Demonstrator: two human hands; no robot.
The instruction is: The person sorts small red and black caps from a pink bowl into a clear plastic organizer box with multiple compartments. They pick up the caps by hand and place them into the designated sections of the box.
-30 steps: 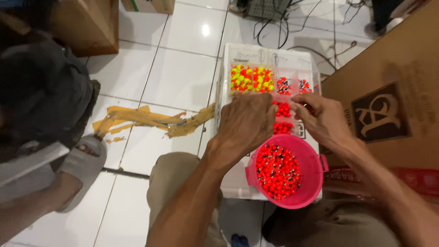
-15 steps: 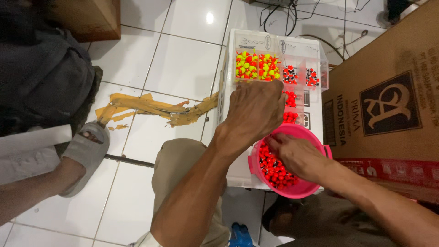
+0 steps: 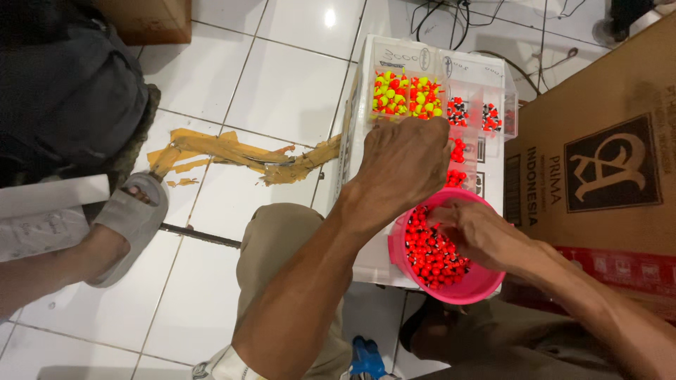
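My left hand [image 3: 403, 163] hovers as a fist, back up, over a clear plastic compartment box [image 3: 394, 56]; what its curled fingers hold is hidden. The box has sections of yellow-and-red balls [image 3: 406, 95] and small red-and-black balls [image 3: 458, 111]. My right hand [image 3: 477, 229] reaches into a pink bowl [image 3: 454, 295] that rests on the box's near end. Its fingertips are pinched among the red balls [image 3: 428, 255] that fill the bowl.
A large brown cardboard carton [image 3: 605, 162] stands right of the box. Torn yellow-brown strips [image 3: 232, 151] lie on the white tiles to the left. Another person's foot in a grey sandal [image 3: 130, 225] and a dark bag [image 3: 63, 98] are at left. Cables [image 3: 493, 21] lie beyond the box.
My right hand has dropped from the compartment box into the pink bowl and now digs among the red balls. My left hand stays fisted over the box.
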